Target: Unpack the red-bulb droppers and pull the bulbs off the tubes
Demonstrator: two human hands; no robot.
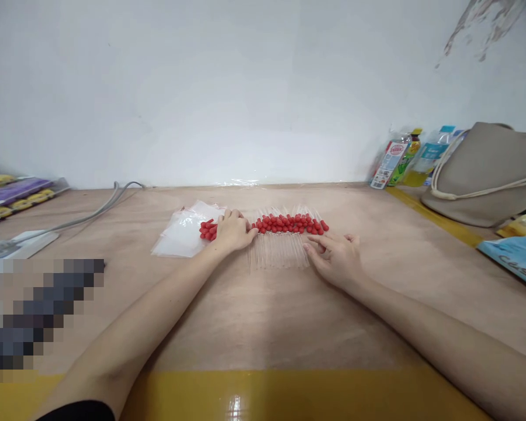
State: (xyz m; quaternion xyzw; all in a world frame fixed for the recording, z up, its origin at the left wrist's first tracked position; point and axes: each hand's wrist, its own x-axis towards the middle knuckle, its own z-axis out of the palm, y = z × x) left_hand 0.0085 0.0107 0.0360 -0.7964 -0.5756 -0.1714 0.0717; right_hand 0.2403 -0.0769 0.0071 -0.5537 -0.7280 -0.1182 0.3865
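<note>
A row of thin clear droppers with red rubber bulbs [284, 223] lies across the wooden table, their clear stems pointing both toward me and toward the wall. My left hand [233, 231] rests at the left end of this row, thumb spread away from its fingers; its palm side is hidden. Just left of it, a smaller cluster of red bulbs [207, 230] lies by a stack of clear plastic bags [182, 233]. At the row's right end, my right hand [336, 257] has thumb and forefinger apart, close to the stems and bulbs.
A grey cable [92, 211] leads to a white power strip [30, 242] on the left, near packaged goods [21, 193]. Bottles [433, 155] and a taupe bag [486, 169] stand at the right. A blue packet [515, 260] lies nearer. Yellow tape [289, 392] lines the front edge.
</note>
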